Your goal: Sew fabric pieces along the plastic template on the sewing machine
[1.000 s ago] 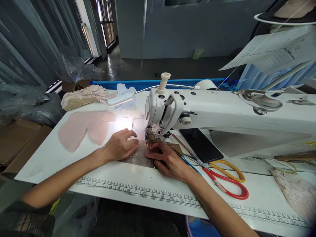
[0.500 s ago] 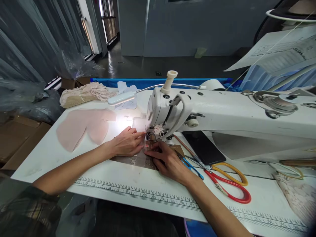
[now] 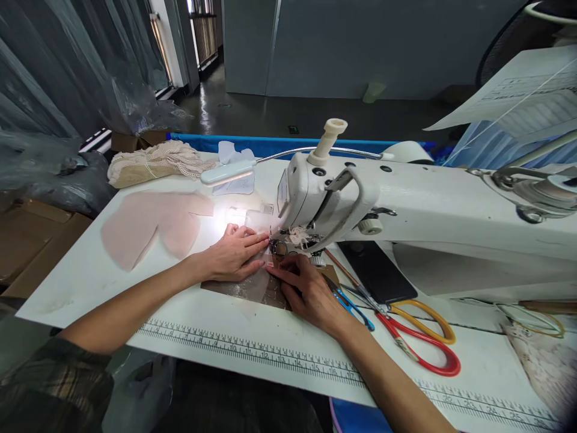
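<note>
My left hand (image 3: 234, 252) lies flat with its fingers stretched on a sheer, pale pink piece of fabric (image 3: 258, 284), the fingertips close to the needle area. From the other side my right hand (image 3: 306, 288) touches the fabric's edge with its index finger extended and the thumb apart. Just beyond both hands is the head of a white sewing machine (image 3: 300, 189). The fabric lies over a brownish plate on the machine bed, beside a small red-and-white mark. The exact stitching point is partly hidden by the fingers and presser parts.
Pale pink cut pieces (image 3: 148, 225) lie on the left of the table, below a tied lace bundle (image 3: 157, 162). Right of my right hand are blue snips (image 3: 354, 307), red-and-yellow-handled scissors (image 3: 424, 349) and a black phone (image 3: 377, 272). A printed ruler (image 3: 252, 352) runs along the front edge.
The view has shifted slightly, so the machine appears a little further right. Both hands stay on the fabric by the needle, in nearly the same pose.
</note>
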Demonstrator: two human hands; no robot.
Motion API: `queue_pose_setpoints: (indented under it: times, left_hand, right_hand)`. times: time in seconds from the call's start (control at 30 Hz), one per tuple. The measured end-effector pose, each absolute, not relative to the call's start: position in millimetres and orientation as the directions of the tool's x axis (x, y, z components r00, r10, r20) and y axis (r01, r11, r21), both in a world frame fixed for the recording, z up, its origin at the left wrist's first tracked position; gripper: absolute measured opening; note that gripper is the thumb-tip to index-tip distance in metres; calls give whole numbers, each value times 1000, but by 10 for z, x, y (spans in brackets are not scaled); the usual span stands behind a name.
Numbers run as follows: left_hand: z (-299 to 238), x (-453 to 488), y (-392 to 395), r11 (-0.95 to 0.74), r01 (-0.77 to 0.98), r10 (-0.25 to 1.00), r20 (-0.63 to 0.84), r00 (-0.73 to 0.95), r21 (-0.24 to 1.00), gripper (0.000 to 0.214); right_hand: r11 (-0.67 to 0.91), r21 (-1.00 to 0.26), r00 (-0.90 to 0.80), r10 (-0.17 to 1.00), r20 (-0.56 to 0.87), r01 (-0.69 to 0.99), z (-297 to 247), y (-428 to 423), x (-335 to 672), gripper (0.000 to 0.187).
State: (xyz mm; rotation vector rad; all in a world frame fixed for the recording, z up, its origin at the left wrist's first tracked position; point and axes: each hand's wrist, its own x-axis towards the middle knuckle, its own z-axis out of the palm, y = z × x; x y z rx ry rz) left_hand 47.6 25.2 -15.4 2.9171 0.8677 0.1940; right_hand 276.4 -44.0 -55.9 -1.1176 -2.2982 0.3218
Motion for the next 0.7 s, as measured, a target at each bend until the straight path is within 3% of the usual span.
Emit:
queue_pose_setpoints:
  times: [0.7]
  left_hand:
    - [-257,507,252,-830,556,557,152,817,52,46]
  right_hand:
    - [608,-450,-497,794,350,654,-517,-445,2754,41]
